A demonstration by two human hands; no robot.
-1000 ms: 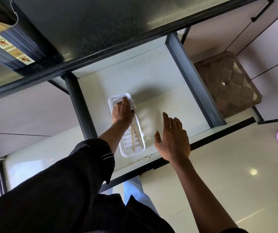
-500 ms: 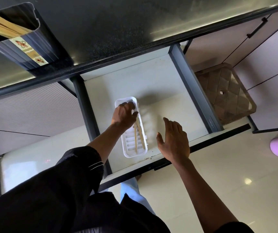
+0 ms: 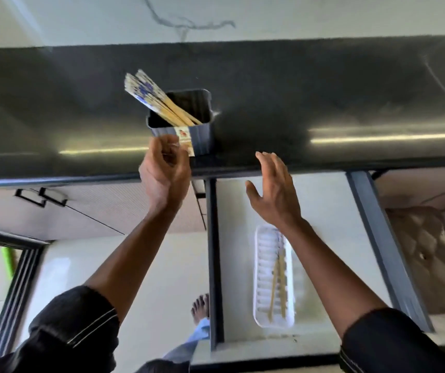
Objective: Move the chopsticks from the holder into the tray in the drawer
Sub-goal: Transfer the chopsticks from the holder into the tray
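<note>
plainly, the remaining chopsticks (image 3: 156, 103) stand bunched in the dark ribbed holder (image 3: 198, 135) on the black desk (image 3: 323, 103), leaning to the left so their patterned blue-and-white tops fan out above the rim, while a few plain ones (image 3: 277, 286) already lie lengthwise in the white slotted tray (image 3: 263, 265) inside the open drawer (image 3: 323, 211) below. the left hand (image 3: 166, 170) is raised just in front of the holder, its fingers (image 3: 174, 154) loosely curled and empty, touching nothing that can be made out; the right hand (image 3: 275, 192) hovers over the drawer with fingers spread wide, holding nothing. these sticks look light, thin and stiff, probably bamboo with a smooth printed upper part, so they should lift with almost no effort but could slide against each other or roll if pinched as a loose bundle. the sensible place to take hold seems to be the exposed upper ends, just above the holder's rim, gathering a few together between thumb and fingers and drawing them along their own slant. the holder looks light too and may tip or shift if the sticks catch on its edge.
</note>
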